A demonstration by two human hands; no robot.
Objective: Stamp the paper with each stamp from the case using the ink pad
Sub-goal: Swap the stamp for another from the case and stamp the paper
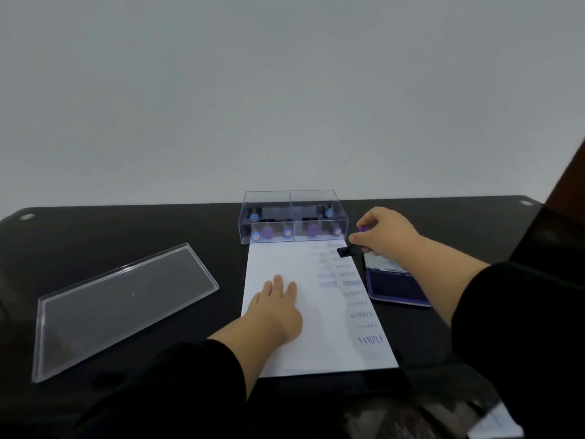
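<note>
A white paper (285, 261) lies on the black table, with blue prints reading AMENDED and SAMPLE down its right side. My left hand (274, 307) rests flat on the sheet. My right hand (384, 229) grips a stamp (348, 250) with a purple knob and black base, held over the paper's far right corner. The clear case (292, 217) stands at the paper's far edge with several blue and purple stamps inside. The open blue ink pad (395, 286) lies right of the paper, partly under my right forearm.
The case's clear lid (120, 305) lies flat at the left. A pale wall rises behind the black table (126, 226). A brown object (566, 185) shows at the right edge. Something pale and blurred lies at the bottom right.
</note>
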